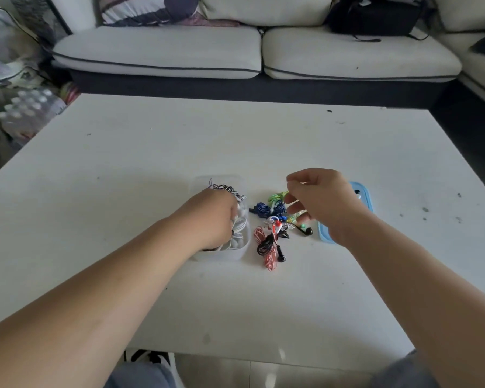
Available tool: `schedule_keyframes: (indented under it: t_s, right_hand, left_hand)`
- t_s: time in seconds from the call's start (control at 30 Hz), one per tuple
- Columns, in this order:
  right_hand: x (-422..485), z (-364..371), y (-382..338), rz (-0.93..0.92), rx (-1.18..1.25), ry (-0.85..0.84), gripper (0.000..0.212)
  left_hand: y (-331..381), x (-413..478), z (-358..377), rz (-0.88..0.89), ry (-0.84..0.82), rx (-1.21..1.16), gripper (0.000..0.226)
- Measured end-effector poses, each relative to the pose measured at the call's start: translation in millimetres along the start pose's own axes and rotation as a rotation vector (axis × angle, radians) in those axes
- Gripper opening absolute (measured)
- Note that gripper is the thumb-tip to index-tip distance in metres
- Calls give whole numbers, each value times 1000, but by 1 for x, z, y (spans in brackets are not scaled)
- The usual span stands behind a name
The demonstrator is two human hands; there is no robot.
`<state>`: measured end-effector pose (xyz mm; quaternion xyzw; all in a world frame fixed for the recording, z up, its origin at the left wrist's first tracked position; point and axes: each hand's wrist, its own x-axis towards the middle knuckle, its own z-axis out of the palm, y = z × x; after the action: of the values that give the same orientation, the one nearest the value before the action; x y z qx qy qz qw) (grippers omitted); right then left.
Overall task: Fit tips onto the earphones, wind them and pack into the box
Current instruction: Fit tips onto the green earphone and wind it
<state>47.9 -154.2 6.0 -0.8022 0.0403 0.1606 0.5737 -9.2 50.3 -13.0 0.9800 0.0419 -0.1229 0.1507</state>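
Head view, left hand (210, 217) sunk in translucent white plastic box (230, 254) on white table (179, 141), fingers hidden among white wound earphones (240, 222), hold unclear, right hand (325, 203) pinching green-corded earphones (276, 197) above colourful earphone pile (269, 242), blue plastic lid (366, 197) beneath.

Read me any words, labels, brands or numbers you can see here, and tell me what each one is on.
None can be read.
The box, the blue lid and the earphones show no print.
Anything on the bottles is too blurred to read.
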Motion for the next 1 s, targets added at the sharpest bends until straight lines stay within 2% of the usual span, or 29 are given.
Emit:
schedule_keyframes:
  t_s: [0.07,0.17,0.3,0.47,0.7,0.77,0.93,1.0]
  right_hand:
    - [2,-11,3,6,-6,6,12]
    - [6,-20,9,25,-63,13,14]
    - [15,-29,17,66,-98,28,18]
    - [22,-40,28,134,-146,3,21]
    - [10,-49,34,124,-446,-302,21]
    - [5,-51,35,106,-484,-360,21]
    - [-2,-59,38,86,-529,-433,30]
    - [-5,-66,36,91,-487,-405,26]
  left_hand:
    - [10,4,-3,49,125,72,9]
    - [31,11,-4,198,274,6,7]
    - [57,33,17,299,205,46,28]
    - [79,65,29,242,156,33,19]
    - [93,94,30,34,-44,70,25]
    - [95,92,28,-10,-77,47,12]
    - [104,76,5,-26,-12,-156,9]
    - [111,64,-12,-34,22,-249,14]
